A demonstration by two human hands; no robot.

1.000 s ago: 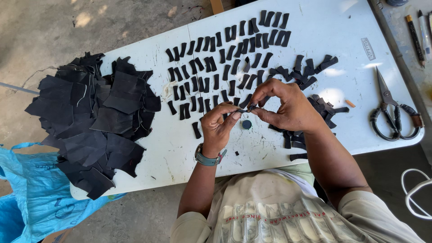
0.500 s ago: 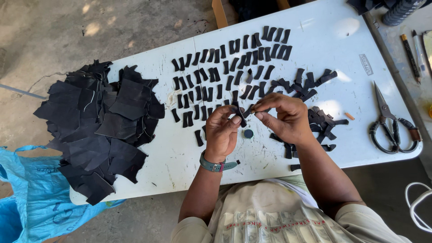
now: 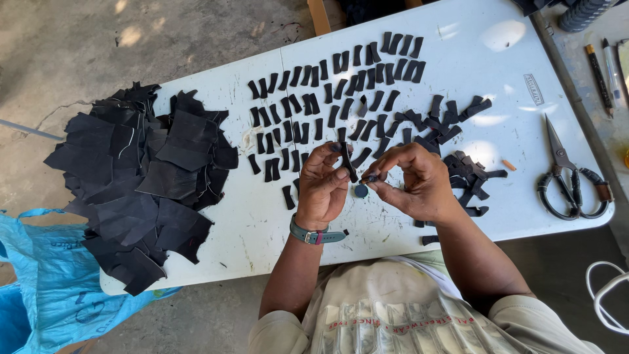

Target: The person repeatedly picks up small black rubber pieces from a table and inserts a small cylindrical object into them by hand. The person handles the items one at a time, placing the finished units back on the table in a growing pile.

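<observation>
The left hand (image 3: 322, 187) pinches a black strip (image 3: 349, 164) upright in a narrow grip; the right hand (image 3: 414, 180) nips a small dark piece (image 3: 372, 177) beside it, above the white bench (image 3: 262, 216), near rows of strips (image 3: 341, 98) and scissors (image 3: 567, 174).

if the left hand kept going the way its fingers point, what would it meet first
Likely the right hand: the left hand curls rightward around a black strip, and the right fingertips sit just past it. A small dark disc lies below on the table; depth is unclear.

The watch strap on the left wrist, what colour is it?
The watch strap is grey-green, clearest in the head view.
</observation>
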